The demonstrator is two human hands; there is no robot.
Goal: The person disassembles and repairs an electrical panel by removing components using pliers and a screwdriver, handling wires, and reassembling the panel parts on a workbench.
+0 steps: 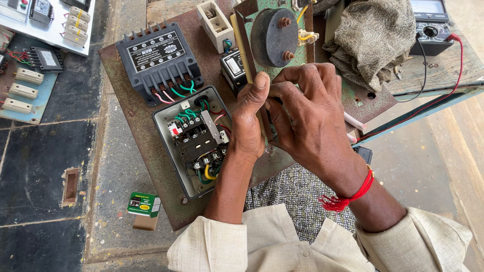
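My left hand (249, 123) and my right hand (307, 116) meet over a rusty metal panel (136, 121), fingers pinched together on a thin upright metal edge of a green panel (353, 98). What sits between the fingertips is hidden. A red thread circles my right wrist. Just left of my left hand lies an open grey starter box (194, 138) with a black contactor and green, red and yellow wires. Beyond it sits a black rectangular unit (159, 60) with wired terminals. A round dark meter back (275, 35) stands on the green panel above my hands.
A crumpled cloth (375, 38) and a multimeter (431, 27) with red and black leads lie at the upper right on a wooden bench. A white board with switches (48, 22) is at the upper left. A small green box (144, 205) rests on the stone floor.
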